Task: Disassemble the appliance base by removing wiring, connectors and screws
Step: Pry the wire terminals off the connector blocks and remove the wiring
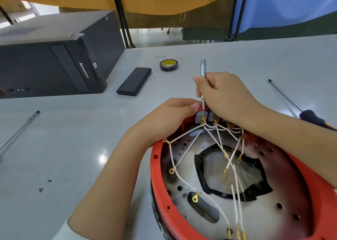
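Note:
The red round appliance base lies open side up at the lower right of the table. Several white wires with gold ring terminals fan out from grey connector blocks at its far rim. My right hand grips a thin grey precision screwdriver upright, its tip down at the leftmost gold connector. My left hand holds the base's far rim, thumb pressed beside the grey block. A black-edged opening shows in the base's metal floor.
A black desktop computer case lies at the far left. Near it are a black flat case, a loose bit and a tape roll. A long screwdriver lies to the right, a metal rod to the left.

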A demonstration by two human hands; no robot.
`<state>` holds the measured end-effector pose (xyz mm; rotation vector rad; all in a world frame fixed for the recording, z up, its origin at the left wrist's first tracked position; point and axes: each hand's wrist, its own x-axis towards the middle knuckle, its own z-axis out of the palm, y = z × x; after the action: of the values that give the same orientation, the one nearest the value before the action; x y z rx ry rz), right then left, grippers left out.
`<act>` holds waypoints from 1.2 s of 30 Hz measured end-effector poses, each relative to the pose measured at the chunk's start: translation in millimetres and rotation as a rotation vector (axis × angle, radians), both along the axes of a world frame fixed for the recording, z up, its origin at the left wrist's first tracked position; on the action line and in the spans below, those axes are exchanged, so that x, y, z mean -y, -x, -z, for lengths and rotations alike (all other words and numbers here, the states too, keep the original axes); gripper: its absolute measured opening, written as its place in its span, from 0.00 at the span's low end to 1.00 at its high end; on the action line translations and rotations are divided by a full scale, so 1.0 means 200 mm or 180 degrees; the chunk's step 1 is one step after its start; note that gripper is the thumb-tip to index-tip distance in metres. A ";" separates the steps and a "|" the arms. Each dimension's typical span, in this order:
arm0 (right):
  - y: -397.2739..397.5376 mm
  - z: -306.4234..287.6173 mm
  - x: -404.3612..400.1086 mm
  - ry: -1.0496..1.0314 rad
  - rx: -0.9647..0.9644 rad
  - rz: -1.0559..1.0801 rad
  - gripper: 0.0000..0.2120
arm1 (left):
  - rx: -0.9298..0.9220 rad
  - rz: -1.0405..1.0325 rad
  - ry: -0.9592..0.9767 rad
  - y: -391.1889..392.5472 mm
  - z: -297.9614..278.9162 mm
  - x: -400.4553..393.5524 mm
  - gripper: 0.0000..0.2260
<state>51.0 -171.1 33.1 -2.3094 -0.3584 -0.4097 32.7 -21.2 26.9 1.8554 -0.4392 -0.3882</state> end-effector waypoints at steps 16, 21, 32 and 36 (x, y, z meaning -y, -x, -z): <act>0.03 -0.01 -0.01 0.0002 0.0272 0.0046 0.20 | -0.0018 0.0054 0.0073 -0.01 0.01 0.00 0.13; 0.03 -0.01 0.00 -0.0111 0.0200 0.0084 0.19 | -0.0037 0.0061 0.0052 -0.01 0.00 0.00 0.13; 0.06 0.00 0.01 -0.0258 0.0264 0.0093 0.17 | -0.0043 0.0096 0.0118 0.00 0.00 0.00 0.13; 0.04 -0.01 0.01 -0.0083 0.0105 0.0137 0.18 | -0.0046 0.0109 0.0136 0.00 0.00 0.00 0.13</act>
<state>42.1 -172.3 35.5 -2.2904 -0.3182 -0.4715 32.4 -21.4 27.2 1.8045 -0.4664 -0.4122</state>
